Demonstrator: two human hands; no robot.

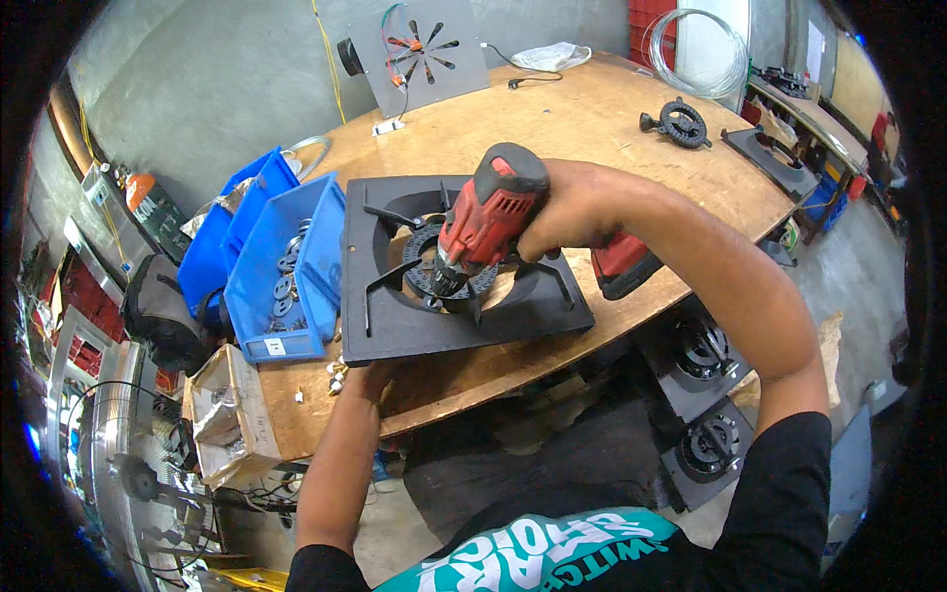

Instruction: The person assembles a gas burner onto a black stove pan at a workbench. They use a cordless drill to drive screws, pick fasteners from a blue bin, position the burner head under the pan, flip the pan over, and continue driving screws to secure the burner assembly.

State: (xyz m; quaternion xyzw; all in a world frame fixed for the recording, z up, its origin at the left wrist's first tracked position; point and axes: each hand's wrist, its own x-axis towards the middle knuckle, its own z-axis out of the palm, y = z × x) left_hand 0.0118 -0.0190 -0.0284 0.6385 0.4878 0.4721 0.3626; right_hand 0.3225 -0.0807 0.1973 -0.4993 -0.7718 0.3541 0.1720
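the drill [490, 209] has a glossy red plastic shell; the stove frame [456, 296] is matt black metal; the worn wooden table [592, 118] looks rough; the bins [286, 261] are smooth blue plastic.

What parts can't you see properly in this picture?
Head view:
- Left hand: its fingers are tucked under the black stove frame.
- Drill: its tip is hidden behind the drill's own nose at the burner ring.
- Blue bins: the small metal parts inside are too small to tell.

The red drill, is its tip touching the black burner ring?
Touching. The head view shows the red drill, gripped by the right hand, with its nose pressed down onto the black burner ring, no gap visible.
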